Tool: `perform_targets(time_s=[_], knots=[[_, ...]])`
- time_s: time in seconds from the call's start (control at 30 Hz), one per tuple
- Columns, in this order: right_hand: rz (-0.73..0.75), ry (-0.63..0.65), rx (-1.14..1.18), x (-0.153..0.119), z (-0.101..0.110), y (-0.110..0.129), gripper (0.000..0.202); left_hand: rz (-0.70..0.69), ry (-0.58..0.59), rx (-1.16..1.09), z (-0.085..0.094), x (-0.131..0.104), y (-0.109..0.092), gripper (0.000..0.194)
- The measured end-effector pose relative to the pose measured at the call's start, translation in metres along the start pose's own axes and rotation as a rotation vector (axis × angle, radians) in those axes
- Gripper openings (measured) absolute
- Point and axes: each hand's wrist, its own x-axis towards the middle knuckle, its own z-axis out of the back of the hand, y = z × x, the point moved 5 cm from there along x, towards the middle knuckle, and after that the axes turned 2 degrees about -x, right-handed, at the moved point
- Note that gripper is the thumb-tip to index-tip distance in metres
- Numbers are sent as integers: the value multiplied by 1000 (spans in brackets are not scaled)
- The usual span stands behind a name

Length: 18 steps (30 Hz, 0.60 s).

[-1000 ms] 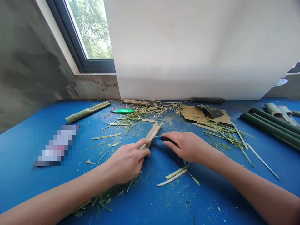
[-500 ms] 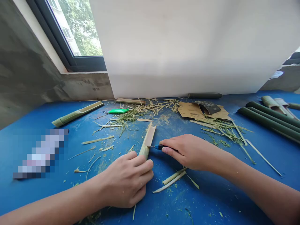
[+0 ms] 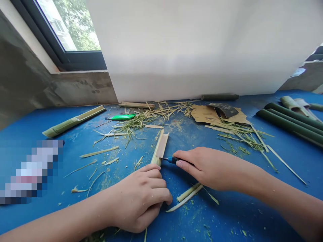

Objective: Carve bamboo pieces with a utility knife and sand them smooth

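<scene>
A split bamboo piece (image 3: pixel 160 146) lies on the blue table, its hollow pale side facing up at the far end. My left hand (image 3: pixel 141 196) is wrapped over its near end and hides that part. In my right hand (image 3: pixel 199 166) is a knife (image 3: pixel 173 159) with a dark and blue handle, held between thumb and fingers. The thin blade's tip touches the bamboo's right side, just beyond my left hand.
Bamboo shavings (image 3: pixel 174 109) and a green cutter (image 3: pixel 123 117) lie at the back. Another split bamboo (image 3: pixel 74 121) is at left, beside a blurred-out object (image 3: pixel 32 171). Cardboard (image 3: pixel 204 114) and dark green bamboo tubes (image 3: pixel 292 124) are at right. Cut strips (image 3: pixel 188 195) lie near my hands.
My left hand has shifted slightly down and toward me on the bamboo. The knife tip stays at the bamboo's side. The whole view has moved a little.
</scene>
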Motion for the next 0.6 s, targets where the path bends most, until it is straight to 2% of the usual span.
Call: perform_targets(time_s=[0.13, 0.33, 0.5, 0.6], knots=[[-26, 17, -139, 2, -10, 1, 28, 12, -25, -40, -1, 1, 0, 17], [-6, -49, -301, 4, -20, 2, 20, 16, -45, -112, -1, -2, -1, 23], [1, -141, -383, 4, -22, 14, 8, 73, -33, -140, 1, -9, 2, 26], [-8, -148, -404, 6, -19, 22, 12, 100, -32, -141, 0, -12, 3, 29]])
